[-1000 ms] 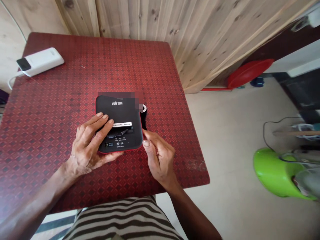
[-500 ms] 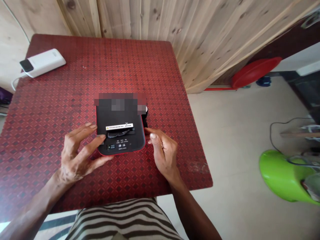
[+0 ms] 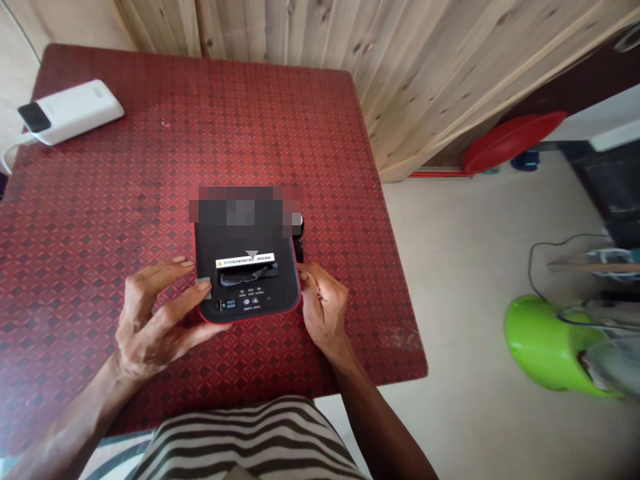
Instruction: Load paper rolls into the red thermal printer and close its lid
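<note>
A flat black device (image 3: 240,240) with a red rim is held over the table, its far end blurred by pixel blocks. Across its face run a white warning label (image 3: 245,261), a dark slot with crumpled-looking black material inside, and small printed icons. My left hand (image 3: 155,320) grips its near left corner, the index fingertip on a small grey patch (image 3: 204,288) and the thumb along the near edge. My right hand (image 3: 325,307) is closed in a pinch against the right edge; what lies between the fingertips is hidden. A black object (image 3: 299,248) partly shows beyond that edge.
The red patterned table (image 3: 225,127) stands against a wooden plank wall (image 3: 280,33). At its far left lies a white power bank (image 3: 75,112) with a white cable. On the floor at right are a green plastic stool-like object (image 3: 540,340) and a dark cable.
My right thumb has come down against the curled fingers at the device's right edge. The view has shifted slightly, and the left hand keeps its hold.
</note>
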Action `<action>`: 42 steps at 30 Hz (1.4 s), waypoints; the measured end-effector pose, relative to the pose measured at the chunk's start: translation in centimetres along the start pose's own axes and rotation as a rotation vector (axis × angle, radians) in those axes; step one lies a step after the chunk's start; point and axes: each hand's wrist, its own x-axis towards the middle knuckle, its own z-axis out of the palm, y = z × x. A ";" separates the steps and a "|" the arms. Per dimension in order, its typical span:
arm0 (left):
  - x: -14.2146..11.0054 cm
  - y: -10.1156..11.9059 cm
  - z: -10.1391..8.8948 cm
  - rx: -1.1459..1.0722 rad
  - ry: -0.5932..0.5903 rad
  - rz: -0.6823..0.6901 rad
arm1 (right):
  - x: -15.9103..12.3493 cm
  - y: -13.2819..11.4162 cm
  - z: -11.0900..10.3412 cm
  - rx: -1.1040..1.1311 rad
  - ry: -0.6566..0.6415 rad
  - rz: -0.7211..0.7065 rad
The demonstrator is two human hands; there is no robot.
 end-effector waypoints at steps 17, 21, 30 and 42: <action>-0.7 -0.3 0.6 -0.180 0.031 -0.088 | 3.7 -6.4 -2.5 -0.147 0.144 -0.430; -1.2 -0.2 1.0 -0.149 0.057 -0.053 | 6.8 -7.8 -1.5 -0.346 -0.185 -0.504; -2.2 -0.3 1.2 -0.036 0.048 0.006 | 11.3 -11.2 3.7 -0.974 -0.796 -0.295; -2.4 -0.5 1.4 0.012 0.039 0.018 | 11.3 -10.2 2.3 -0.806 -0.673 -0.372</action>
